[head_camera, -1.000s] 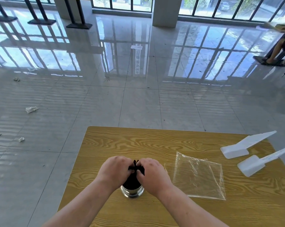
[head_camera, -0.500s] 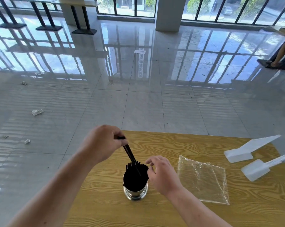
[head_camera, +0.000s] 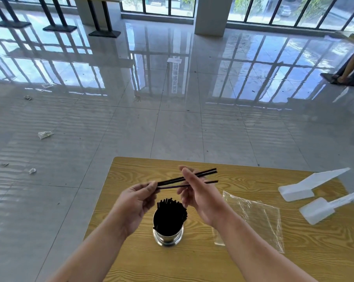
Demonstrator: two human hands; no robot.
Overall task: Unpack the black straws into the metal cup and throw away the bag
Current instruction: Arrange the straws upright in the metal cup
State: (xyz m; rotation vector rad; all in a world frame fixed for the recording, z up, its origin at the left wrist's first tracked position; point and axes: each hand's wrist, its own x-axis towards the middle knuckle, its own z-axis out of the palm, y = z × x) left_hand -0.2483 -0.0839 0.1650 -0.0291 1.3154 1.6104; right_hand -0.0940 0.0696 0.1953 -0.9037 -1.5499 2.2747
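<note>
Straws (head_camera: 170, 216) packed the metal cup (head_camera: 168, 238) on the table (head_camera: 192, 261). Above it, our left hand (head_camera: 135, 202) pinched a few loose black straws (head_camera: 172, 181) by one end; our right hand (head_camera: 200, 198) was open, fingers straight against them. Right of the cup, the clear bag (head_camera: 259, 218) lay flat.

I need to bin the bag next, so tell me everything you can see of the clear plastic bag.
The clear plastic bag is thin, glossy, crinkled film, apparently empty, lying flat on the wooden table right of the metal cup and apart from it. The right forearm hides part of its left edge; nothing holds it.
</note>
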